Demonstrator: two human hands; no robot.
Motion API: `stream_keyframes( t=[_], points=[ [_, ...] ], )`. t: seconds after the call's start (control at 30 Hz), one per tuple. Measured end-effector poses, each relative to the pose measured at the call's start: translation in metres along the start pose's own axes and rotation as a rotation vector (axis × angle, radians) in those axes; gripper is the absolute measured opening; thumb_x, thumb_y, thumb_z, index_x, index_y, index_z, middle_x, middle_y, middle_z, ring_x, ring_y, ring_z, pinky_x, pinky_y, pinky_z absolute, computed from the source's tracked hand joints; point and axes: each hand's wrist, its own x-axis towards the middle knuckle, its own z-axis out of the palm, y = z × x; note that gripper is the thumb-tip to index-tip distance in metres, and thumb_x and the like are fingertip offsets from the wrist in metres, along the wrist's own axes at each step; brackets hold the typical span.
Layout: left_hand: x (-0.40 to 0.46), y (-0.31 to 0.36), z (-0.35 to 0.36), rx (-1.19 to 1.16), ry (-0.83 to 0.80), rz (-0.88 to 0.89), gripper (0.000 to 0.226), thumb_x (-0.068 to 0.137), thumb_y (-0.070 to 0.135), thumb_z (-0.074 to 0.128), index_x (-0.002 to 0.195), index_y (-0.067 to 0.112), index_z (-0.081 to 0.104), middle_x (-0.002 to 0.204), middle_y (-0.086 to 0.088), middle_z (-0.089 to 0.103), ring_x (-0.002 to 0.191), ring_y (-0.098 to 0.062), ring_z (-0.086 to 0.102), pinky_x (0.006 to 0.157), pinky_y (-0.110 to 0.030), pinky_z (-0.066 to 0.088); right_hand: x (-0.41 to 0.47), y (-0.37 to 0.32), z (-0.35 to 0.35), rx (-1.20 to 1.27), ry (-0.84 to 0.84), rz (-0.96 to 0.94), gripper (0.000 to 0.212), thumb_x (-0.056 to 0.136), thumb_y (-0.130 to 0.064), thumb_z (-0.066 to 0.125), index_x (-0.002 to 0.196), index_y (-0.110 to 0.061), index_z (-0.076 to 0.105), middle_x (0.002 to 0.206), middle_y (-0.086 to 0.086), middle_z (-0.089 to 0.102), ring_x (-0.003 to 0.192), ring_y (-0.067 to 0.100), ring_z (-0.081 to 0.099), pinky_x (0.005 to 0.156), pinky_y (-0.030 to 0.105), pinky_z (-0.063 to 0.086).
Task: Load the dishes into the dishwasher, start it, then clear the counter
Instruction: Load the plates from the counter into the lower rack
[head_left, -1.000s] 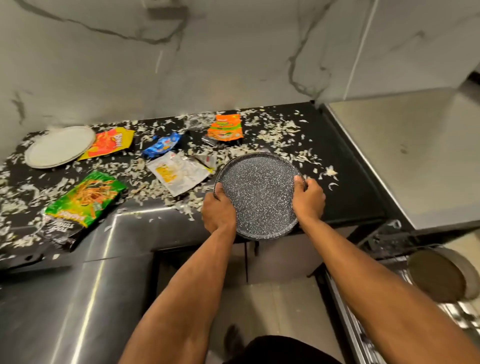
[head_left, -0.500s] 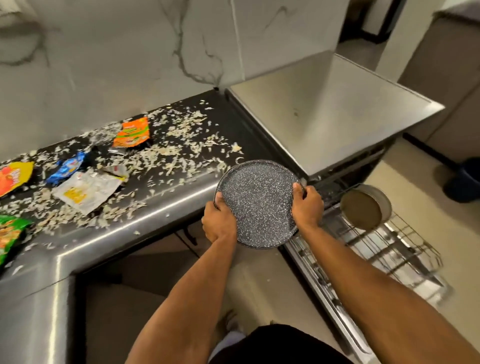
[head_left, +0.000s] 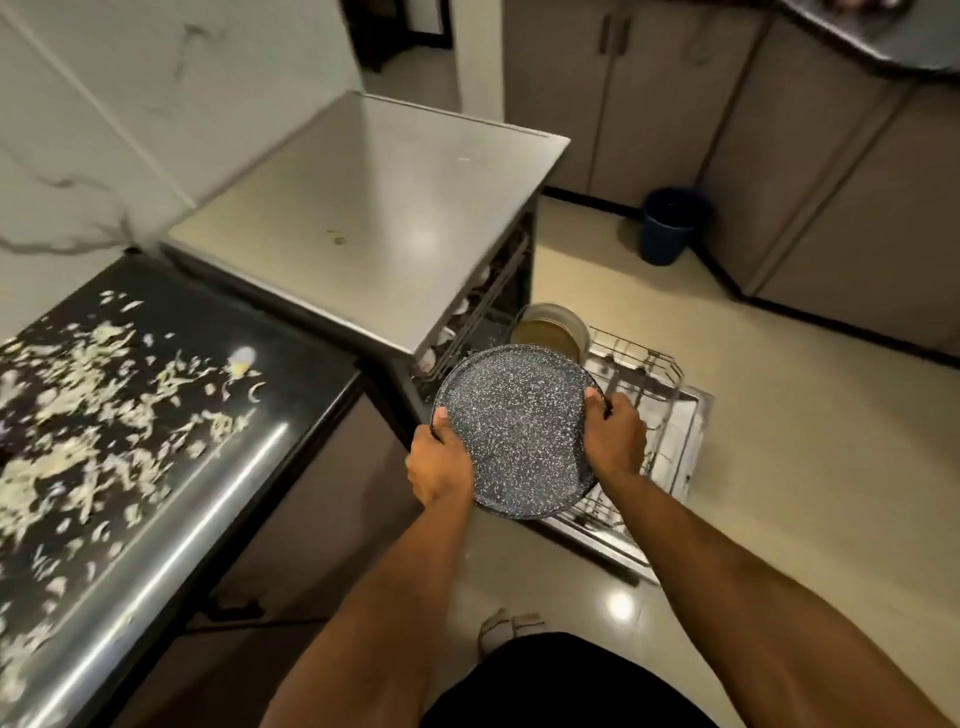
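A round dark speckled plate (head_left: 519, 426) hangs in the air over the near end of the pulled-out wire rack (head_left: 654, 395) of the open dishwasher (head_left: 374, 208). My left hand (head_left: 441, 467) grips its left rim and my right hand (head_left: 615, 441) grips its right rim, thumbs on top. A beige plate (head_left: 550, 330) stands on edge at the rack's far end. The black counter (head_left: 311, 374) at the left is strewn with pale food scraps (head_left: 104, 395).
A blue bin (head_left: 667, 223) stands on the floor by the grey cabinets (head_left: 831, 182) at the back right. The dishwasher's steel top is bare. The counter's shiny front edge (head_left: 171, 561) runs along my left. My feet show below on the cream floor.
I have turned right and carried the speckled plate off the counter to above the dishwasher rack. The wrappers and white plate on the counter have left the view.
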Motion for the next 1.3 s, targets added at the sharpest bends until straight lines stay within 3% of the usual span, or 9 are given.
stream_keyframes(
  t=[0.13, 0.33, 0.4, 0.5, 0.77, 1.1, 1.3],
  points=[
    [-0.015, 0.020, 0.035, 0.049, -0.150, 0.091, 0.054, 0.100, 0.052, 0.035, 0.100, 0.003, 0.057, 0.108, -0.021, 0.063, 0.104, -0.039, 0.057, 0.074, -0.035, 0.035, 0.008, 0.027, -0.035, -0.009, 0.149, 0.105, 0.033, 0.102, -0.039, 0.045, 0.095, -0.008, 0.057, 0.079, 0.004, 0.057, 0.070, 0.021, 0.049, 0.052, 0.026, 0.026],
    [-0.055, 0.044, 0.088, 0.160, -0.297, 0.257, 0.055, 0.103, 0.048, 0.030, 0.104, 0.000, 0.057, 0.106, -0.020, 0.063, 0.100, -0.034, 0.057, 0.072, -0.034, 0.032, 0.023, 0.069, -0.090, -0.012, 0.324, 0.181, 0.034, 0.100, -0.044, 0.047, 0.086, -0.014, 0.053, 0.086, 0.012, 0.065, 0.079, 0.030, 0.058, 0.064, 0.031, 0.034],
    [-0.072, 0.054, 0.109, 0.190, -0.339, 0.300, 0.056, 0.102, 0.050, 0.029, 0.101, 0.001, 0.057, 0.097, -0.018, 0.062, 0.090, -0.032, 0.057, 0.068, -0.035, 0.037, 0.029, 0.088, -0.114, -0.003, 0.378, 0.225, 0.033, 0.100, -0.044, 0.047, 0.085, -0.015, 0.051, 0.089, 0.015, 0.066, 0.083, 0.033, 0.059, 0.064, 0.032, 0.034],
    [-0.102, 0.069, 0.144, 0.212, -0.397, 0.341, 0.051, 0.102, 0.049, 0.029, 0.092, 0.005, 0.052, 0.075, -0.003, 0.048, 0.073, -0.020, 0.047, 0.057, -0.031, 0.030, 0.038, 0.115, -0.149, 0.017, 0.440, 0.276, 0.033, 0.100, -0.045, 0.047, 0.085, -0.015, 0.050, 0.092, 0.019, 0.066, 0.086, 0.037, 0.060, 0.065, 0.033, 0.033],
    [-0.202, 0.091, 0.239, 0.163, -0.508, 0.331, 0.045, 0.101, 0.047, 0.036, 0.091, 0.007, 0.054, 0.074, -0.006, 0.054, 0.059, -0.012, 0.046, 0.048, -0.024, 0.033, 0.071, 0.194, -0.256, 0.067, 0.483, 0.348, 0.036, 0.099, -0.045, 0.047, 0.083, -0.014, 0.049, 0.090, 0.018, 0.065, 0.084, 0.036, 0.059, 0.064, 0.034, 0.036],
    [-0.295, 0.140, 0.333, 0.119, -0.570, 0.396, 0.045, 0.098, 0.052, 0.037, 0.087, 0.012, 0.053, 0.070, -0.005, 0.054, 0.059, -0.017, 0.048, 0.056, -0.029, 0.044, 0.120, 0.256, -0.362, 0.105, 0.547, 0.413, 0.038, 0.099, -0.047, 0.047, 0.083, -0.013, 0.049, 0.089, 0.015, 0.065, 0.084, 0.036, 0.059, 0.066, 0.034, 0.036],
    [-0.321, 0.171, 0.392, 0.084, -0.609, 0.393, 0.044, 0.098, 0.053, 0.037, 0.078, 0.016, 0.050, 0.065, -0.001, 0.050, 0.055, -0.014, 0.043, 0.050, -0.023, 0.034, 0.162, 0.273, -0.405, 0.094, 0.591, 0.416, 0.037, 0.100, -0.045, 0.047, 0.083, -0.012, 0.049, 0.085, 0.014, 0.064, 0.078, 0.031, 0.055, 0.064, 0.032, 0.034]
  ],
)
